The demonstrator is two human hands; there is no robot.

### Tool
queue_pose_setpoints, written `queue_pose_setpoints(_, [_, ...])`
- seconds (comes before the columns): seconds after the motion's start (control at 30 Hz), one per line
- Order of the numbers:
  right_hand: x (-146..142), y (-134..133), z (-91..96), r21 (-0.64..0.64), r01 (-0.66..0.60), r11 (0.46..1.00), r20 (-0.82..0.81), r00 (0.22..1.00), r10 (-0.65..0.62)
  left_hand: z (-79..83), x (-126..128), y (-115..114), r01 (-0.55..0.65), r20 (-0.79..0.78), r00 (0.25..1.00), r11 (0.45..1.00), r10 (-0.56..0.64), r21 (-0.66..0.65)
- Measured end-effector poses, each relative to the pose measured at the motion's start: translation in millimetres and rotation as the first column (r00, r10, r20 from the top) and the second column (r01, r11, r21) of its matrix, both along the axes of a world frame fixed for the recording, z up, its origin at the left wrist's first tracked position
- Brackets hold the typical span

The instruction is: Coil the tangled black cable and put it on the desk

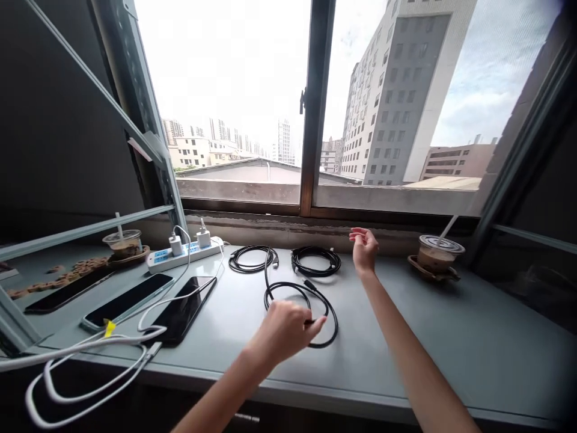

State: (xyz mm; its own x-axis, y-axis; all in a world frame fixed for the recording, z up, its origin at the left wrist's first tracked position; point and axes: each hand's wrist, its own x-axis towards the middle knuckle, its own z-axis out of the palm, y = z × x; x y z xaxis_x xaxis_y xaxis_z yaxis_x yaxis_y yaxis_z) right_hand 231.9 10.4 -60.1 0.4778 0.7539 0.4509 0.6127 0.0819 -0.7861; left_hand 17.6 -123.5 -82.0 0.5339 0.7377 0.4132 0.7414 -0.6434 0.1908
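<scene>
My left hand (pixel 288 331) is closed over the near side of a loosely coiled black cable (pixel 336 325), its thumb pointing right. A dark bit of the cable shows between thumb and fingers. One length of this cable rises from the loop toward the window, and a connector (pixel 309 285) lies at its top. Farther right, my right hand (pixel 364 249) is raised near the sill, fingers loosely bent and apart, with nothing visible in them. Two more coiled black cables lie behind: one on the left (pixel 234 264) and one in the middle (pixel 336 267).
At the left, a white power strip (pixel 189 255) holds two chargers, with white cables (pixel 135 340) running past two phones (pixel 130 300) (pixel 184 313) and over the desk edge. An iced drink cup (pixel 437 255) stands on a brown coaster at right. A window frame (pixel 311 150) rises behind.
</scene>
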Motion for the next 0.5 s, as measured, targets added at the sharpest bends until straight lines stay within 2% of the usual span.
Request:
queue_pose_setpoints(0.07, [-24.2, 2.6, 4.5, -0.016, -0.127, 0.992, -0.012, 0.992, 0.127, -30.0, -10.3, -1.1, -0.049, -0.102, 0.994, 0.993, 0.039, -0.106])
queue_pose_setpoints(0.17, [-78.6, 20.3, 4.1, -0.156, -0.346, 0.925, -0.039, 0.938, 0.344, -52.1, -20.2, -1.3, -0.081, -0.083, 0.994, 0.974, 0.064, -0.21])
queue_pose_setpoints(0.23, [-118.3, 40.5, 3.5, -0.274, -0.434, 0.858, -0.083, 0.9, 0.428, -55.2, -22.2, -2.3, -0.084, -0.067, 0.995, 0.96, 0.069, -0.268])
queue_pose_setpoints(0.33, [-167.1, 76.0, 3.9, -0.438, -0.486, 0.756, -0.19, 0.872, 0.451, -51.4, -21.3, -3.6, -0.091, -0.072, 0.995, 0.938, 0.071, -0.336])
queue_pose_setpoints(0.43, [-195.7, 106.2, 2.3, -0.543, -0.534, 0.649, -0.332, 0.846, 0.418, -48.8, -19.6, -3.0, -0.118, -0.064, 0.993, 0.912, 0.101, -0.392])
queue_pose_setpoints(0.5, [-206.1, 119.8, -0.4, -0.569, -0.574, 0.59, -0.434, 0.818, 0.377, -53.5, -19.1, -0.4, -0.168, -0.07, 0.986, 0.89, 0.152, -0.425])
